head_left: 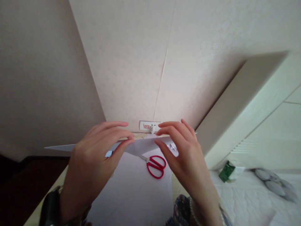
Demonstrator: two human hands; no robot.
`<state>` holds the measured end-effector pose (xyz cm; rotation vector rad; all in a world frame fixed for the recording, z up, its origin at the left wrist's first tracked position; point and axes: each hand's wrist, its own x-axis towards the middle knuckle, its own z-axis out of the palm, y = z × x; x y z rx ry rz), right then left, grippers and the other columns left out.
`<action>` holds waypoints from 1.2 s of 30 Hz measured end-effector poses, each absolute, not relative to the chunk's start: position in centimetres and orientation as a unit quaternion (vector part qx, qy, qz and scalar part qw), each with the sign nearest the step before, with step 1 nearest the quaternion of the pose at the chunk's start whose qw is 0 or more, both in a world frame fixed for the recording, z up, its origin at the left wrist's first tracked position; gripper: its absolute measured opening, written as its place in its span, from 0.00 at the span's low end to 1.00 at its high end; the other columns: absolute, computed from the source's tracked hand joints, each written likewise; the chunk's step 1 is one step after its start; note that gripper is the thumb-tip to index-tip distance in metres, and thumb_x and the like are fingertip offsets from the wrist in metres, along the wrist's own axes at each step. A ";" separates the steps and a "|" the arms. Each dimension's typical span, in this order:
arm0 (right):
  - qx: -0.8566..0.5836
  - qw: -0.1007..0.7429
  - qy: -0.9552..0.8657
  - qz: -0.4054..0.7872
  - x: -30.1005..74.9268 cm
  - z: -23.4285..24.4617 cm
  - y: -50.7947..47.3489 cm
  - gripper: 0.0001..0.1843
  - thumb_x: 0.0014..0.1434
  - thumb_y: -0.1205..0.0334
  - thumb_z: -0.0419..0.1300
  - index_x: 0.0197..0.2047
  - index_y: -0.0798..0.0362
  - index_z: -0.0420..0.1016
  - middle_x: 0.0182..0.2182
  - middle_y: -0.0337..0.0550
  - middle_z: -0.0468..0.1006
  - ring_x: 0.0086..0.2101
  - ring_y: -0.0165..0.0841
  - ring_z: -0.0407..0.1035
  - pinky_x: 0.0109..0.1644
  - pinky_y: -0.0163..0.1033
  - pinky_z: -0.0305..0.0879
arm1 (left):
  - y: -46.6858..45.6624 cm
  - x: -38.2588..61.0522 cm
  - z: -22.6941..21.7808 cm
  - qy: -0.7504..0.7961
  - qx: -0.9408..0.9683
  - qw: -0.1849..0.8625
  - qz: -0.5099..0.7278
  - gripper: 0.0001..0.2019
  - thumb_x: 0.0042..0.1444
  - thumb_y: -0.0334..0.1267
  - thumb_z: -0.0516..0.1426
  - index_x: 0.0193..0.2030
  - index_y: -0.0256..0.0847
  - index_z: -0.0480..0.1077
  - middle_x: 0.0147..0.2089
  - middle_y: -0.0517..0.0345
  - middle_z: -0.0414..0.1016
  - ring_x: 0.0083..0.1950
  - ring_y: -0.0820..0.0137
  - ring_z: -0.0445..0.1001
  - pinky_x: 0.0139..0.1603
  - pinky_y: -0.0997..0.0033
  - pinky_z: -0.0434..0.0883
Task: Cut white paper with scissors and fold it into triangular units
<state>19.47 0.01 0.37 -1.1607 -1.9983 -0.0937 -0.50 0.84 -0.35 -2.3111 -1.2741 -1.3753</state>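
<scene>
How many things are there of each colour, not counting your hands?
White paper: 2, the folded sheet pinched by the left hand and right hand, and the flat sheet under the scissors.
Red scissors: 1
Green packet: 1
White wall socket: 1
Total: 5

Left hand (94, 157) raised, fingers (113, 135) pinched, right hand (185, 157) likewise (thumbs underneath)
</scene>
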 end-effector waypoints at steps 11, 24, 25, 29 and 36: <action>-0.445 0.385 -0.807 -0.049 20.2 0.5 0.2 0.08 0.63 0.72 0.59 0.34 0.50 0.71 0.36 0.37 0.81 0.39 0.33 0.75 0.70 0.53 0.46 | 1.6 -0.4 -0.7 -0.425 -0.798 0.039 -0.426 0.06 0.57 0.29 0.57 0.33 0.44 0.72 0.42 0.55 0.80 0.53 0.61 0.77 0.57 0.62 0.72; -0.463 0.394 -0.790 -0.082 25.3 1.3 -1.2 0.08 0.65 0.68 0.58 0.33 0.49 0.73 0.34 0.37 0.80 0.36 0.33 0.75 0.68 0.59 0.52 | 3.4 -7.7 -0.6 -0.604 -0.715 0.084 -0.340 0.10 0.57 0.47 0.52 0.31 0.51 0.72 0.43 0.57 0.80 0.47 0.54 0.79 0.51 0.53 0.72; -0.467 0.395 -0.786 -0.086 25.3 1.3 -1.1 0.08 0.65 0.68 0.57 0.33 0.49 0.72 0.33 0.37 0.80 0.36 0.33 0.75 0.67 0.60 0.52 | 3.4 -7.9 -0.7 -0.617 -0.700 0.108 -0.344 0.11 0.58 0.47 0.51 0.32 0.50 0.72 0.43 0.56 0.80 0.48 0.53 0.79 0.51 0.52 0.72; -0.482 0.389 -0.781 -0.086 24.6 0.9 -0.5 0.07 0.64 0.68 0.58 0.33 0.50 0.72 0.32 0.38 0.79 0.35 0.34 0.75 0.67 0.61 0.52 | 2.4 -6.4 -0.3 -0.599 -0.649 0.159 -0.441 0.09 0.60 0.46 0.56 0.40 0.47 0.75 0.50 0.55 0.79 0.55 0.53 0.77 0.59 0.51 0.71; -0.466 0.384 -0.797 -0.022 21.8 0.7 -0.1 0.08 0.64 0.70 0.58 0.33 0.51 0.72 0.34 0.37 0.78 0.38 0.31 0.74 0.70 0.53 0.48 | 1.0 -0.4 -0.3 -0.414 -0.794 0.109 -0.431 0.06 0.63 0.37 0.58 0.44 0.42 0.74 0.48 0.53 0.80 0.53 0.59 0.78 0.62 0.53 0.70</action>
